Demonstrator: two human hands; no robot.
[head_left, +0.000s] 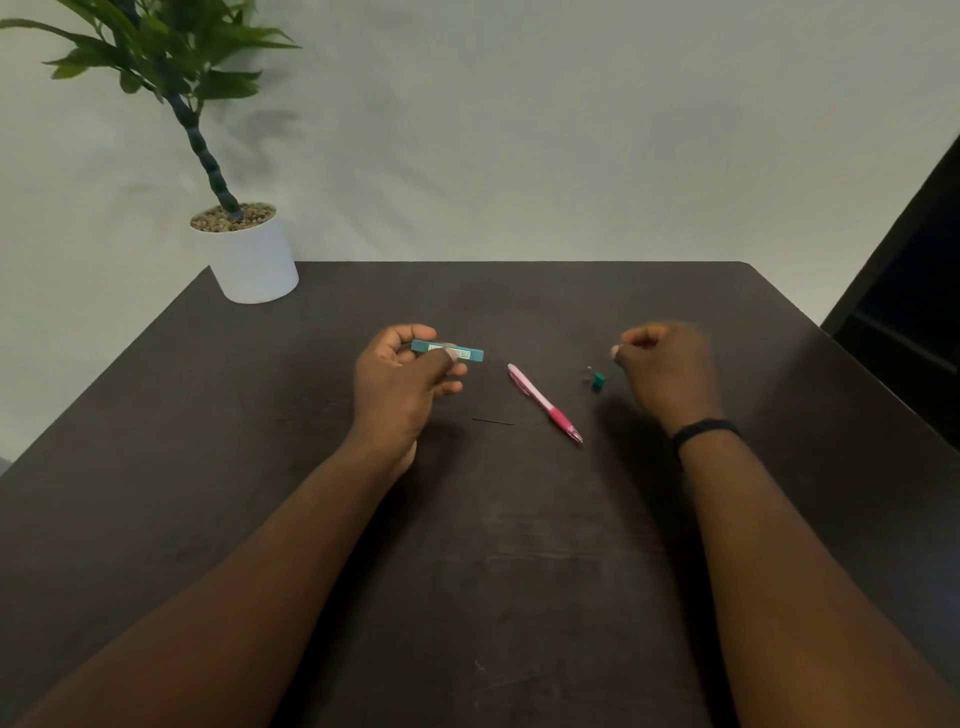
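Left hand (395, 384) pinches the teal lead case (470, 355) just above the table (519, 571), right hand (667, 369) curls beside the green cap (599, 379), grip unclear in the blur; tilting the seemingly uncapped case could spill leads, and the loose lead (493, 421) near the pencil (543, 401) might snap.

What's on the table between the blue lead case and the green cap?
Head view: the pink pencil lies diagonally there; a tiny greyish piece sits beside the green cap.

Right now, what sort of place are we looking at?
Probably a desk in an office or home room: a dark table against a plain wall, a potted plant at its corner, a lead case in the left hand, and a pink pencil lying nearby.
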